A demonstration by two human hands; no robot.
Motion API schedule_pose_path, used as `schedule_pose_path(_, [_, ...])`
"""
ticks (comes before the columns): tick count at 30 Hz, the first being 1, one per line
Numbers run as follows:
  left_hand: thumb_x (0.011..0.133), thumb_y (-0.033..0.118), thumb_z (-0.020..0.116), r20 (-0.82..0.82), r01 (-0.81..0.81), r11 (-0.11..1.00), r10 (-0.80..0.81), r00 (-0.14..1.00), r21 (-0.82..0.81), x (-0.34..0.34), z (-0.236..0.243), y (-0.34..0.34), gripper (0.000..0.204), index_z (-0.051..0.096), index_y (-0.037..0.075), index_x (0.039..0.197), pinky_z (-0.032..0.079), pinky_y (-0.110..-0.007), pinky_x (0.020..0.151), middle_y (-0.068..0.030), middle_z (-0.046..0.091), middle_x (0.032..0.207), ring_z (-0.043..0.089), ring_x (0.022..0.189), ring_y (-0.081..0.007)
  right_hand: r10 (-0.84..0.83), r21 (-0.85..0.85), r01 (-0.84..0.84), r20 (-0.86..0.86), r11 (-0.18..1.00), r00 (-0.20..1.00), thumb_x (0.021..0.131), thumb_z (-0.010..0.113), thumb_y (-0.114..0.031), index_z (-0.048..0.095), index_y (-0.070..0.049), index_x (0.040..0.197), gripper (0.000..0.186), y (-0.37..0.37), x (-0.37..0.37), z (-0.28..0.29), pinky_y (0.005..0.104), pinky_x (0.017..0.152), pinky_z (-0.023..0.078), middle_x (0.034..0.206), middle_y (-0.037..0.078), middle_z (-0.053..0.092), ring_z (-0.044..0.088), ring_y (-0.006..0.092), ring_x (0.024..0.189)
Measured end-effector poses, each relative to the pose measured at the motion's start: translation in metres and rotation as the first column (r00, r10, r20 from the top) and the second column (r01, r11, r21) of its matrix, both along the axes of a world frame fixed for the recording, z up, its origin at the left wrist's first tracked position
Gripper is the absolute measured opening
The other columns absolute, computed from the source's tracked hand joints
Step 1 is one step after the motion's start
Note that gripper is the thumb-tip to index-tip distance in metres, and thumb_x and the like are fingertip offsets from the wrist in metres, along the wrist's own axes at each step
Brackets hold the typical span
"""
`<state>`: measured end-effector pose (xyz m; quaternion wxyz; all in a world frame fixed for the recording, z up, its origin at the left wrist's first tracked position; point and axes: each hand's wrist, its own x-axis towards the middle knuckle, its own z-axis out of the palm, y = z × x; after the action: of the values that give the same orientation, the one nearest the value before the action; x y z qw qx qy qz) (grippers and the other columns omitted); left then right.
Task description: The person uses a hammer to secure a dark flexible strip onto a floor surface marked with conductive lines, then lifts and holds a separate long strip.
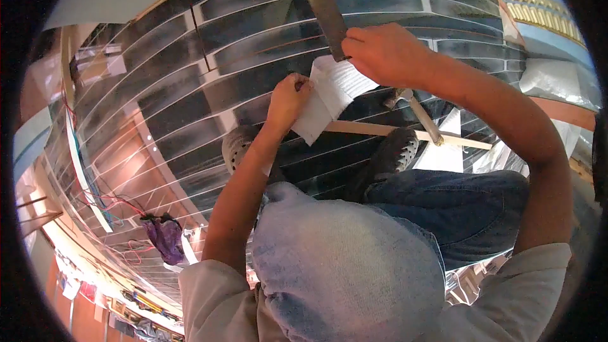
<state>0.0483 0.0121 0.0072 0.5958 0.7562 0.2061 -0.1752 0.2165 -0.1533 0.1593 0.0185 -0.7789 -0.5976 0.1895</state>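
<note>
My right hand (pixel 386 56) is closed around the near end of a long, flat grey-brown strip (pixel 320 6) that slants away to the far edge. Below that end lies a folded white sheet (pixel 326 101) with a ribbed part by my right hand. My left hand (pixel 291 101) is curled at the sheet's left edge, its fingers pressed together. A small dark spot shows at those fingertips; I cannot make out whether it is a separate thing. Just right of the sheet rests a hammer (pixel 418 114) with a wooden handle.
Dark rectangular panels (pixel 253 31) with pale seams spread under everything. A thin wooden strip (pixel 367 128) passes beneath the hammer, beside white paper (pixel 443 155). My shoes (pixel 237 145) are close to the work. Loose wires (pixel 120 202) and a purple cloth-like item (pixel 163 239) lie left.
</note>
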Motion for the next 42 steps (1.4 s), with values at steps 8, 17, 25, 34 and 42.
schedule_pose_path(8, [0.092,0.024,0.062,0.015,-0.144,0.974,0.143,0.99,0.173,0.019,-0.021,-0.028,0.027,0.069,-0.002,0.094,0.052,-0.046,0.077,-0.0236,0.07,0.09,0.068,0.09,-0.0413,-0.077,0.014,0.078,-0.093,0.997,0.993,0.085,0.063,-0.011,0.057,-0.007,0.094,0.012,-0.01,-0.019,-0.043,0.0446,0.063,0.052,0.089,0.01,0.057,0.064,0.0322,0.077])
schedule_pose_path(17, [0.096,0.033,0.059,0.137,-0.051,0.721,-0.061,0.989,0.691,0.03,0.025,0.027,0.026,0.062,0.008,0.098,0.054,-0.05,0.065,-0.0178,0.068,0.084,0.068,0.079,-0.0377,-0.052,-0.096,0.043,-0.095,0.994,0.994,0.08,0.065,-0.009,0.059,0.001,0.097,0.02,-0.011,-0.045,-0.108,0.0443,0.063,0.057,0.092,0.018,0.059,0.067,0.033,0.079])
schedule_pose_path(25, [0.094,0.039,0.063,0.309,-0.074,0.464,-0.453,0.836,0.882,0.171,-0.01,0.098,0.058,0.051,0.003,0.138,0.046,-0.047,0.103,-0.0202,0.054,0.135,0.054,0.122,-0.04,0.059,-0.187,-0.113,-0.274,0.976,0.96,0.083,0.065,-0.016,0.061,-0.005,0.098,0.019,-0.056,-0.012,-0.036,0.0479,0.073,0.055,0.096,0.014,0.063,0.067,0.0339,0.089])
schedule_pose_path(34, [0.094,0.06,0.055,0.328,-0.117,0.402,-0.511,0.795,0.908,0.237,-0.029,0.084,0.079,0.044,-0.001,0.144,0.038,-0.05,0.111,-0.024,0.05,0.138,0.049,0.129,-0.0408,-0.636,-0.381,0.611,0.072,0.694,0.768,0.092,0.066,-0.028,0.06,0.001,0.118,0.04,-0.216,-0.067,-0.045,0.0472,0.083,0.055,0.103,0.02,0.063,0.064,0.0363,0.095])
schedule_pose_path(42, [0.091,0.053,0.062,0.263,-0.096,0.338,-0.494,0.828,0.936,0.249,-0.029,0.063,0.073,0.049,0.003,0.142,0.037,-0.05,0.107,-0.022,0.053,0.128,0.048,0.124,-0.0387,-0.823,-0.284,0.785,-0.024,0.55,0.568,0.082,0.077,-0.028,0.053,0.003,0.121,0.055,-0.278,-0.11,-0.107,0.0489,0.091,0.052,0.118,0.025,0.058,0.06,0.0423,0.107])
